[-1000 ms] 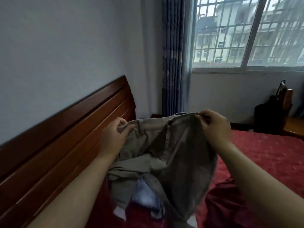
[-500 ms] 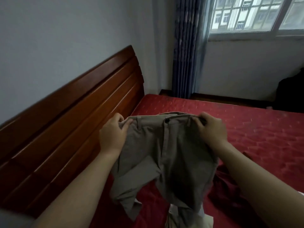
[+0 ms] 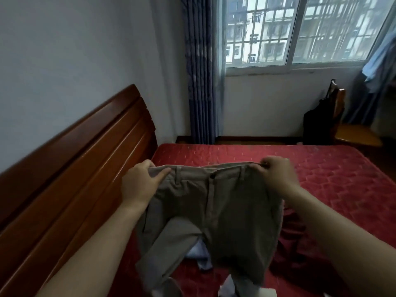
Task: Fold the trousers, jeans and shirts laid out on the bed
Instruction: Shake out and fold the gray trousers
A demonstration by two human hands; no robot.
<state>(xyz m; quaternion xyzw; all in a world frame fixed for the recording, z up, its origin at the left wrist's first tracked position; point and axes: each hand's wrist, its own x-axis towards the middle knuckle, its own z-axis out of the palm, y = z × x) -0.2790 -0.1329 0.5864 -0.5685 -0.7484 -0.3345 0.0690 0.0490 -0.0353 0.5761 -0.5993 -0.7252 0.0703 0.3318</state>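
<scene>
A pair of khaki trousers hangs in the air above the red bed, front side toward me, legs dangling down. My left hand pinches the left end of the waistband. My right hand grips the right end, so the waistband is stretched flat between them. Under the legs lies a light blue garment, and a dark red garment is crumpled on the bed below my right forearm. White cloth shows at the bottom edge.
A dark wooden headboard runs along the left. Blue curtains and a barred window are on the far wall. A wooden chair with a black bag stands beyond the bed's far right corner.
My hands have spread the waistband wider and straighter. The view has lifted back up, showing the window and chair again.
</scene>
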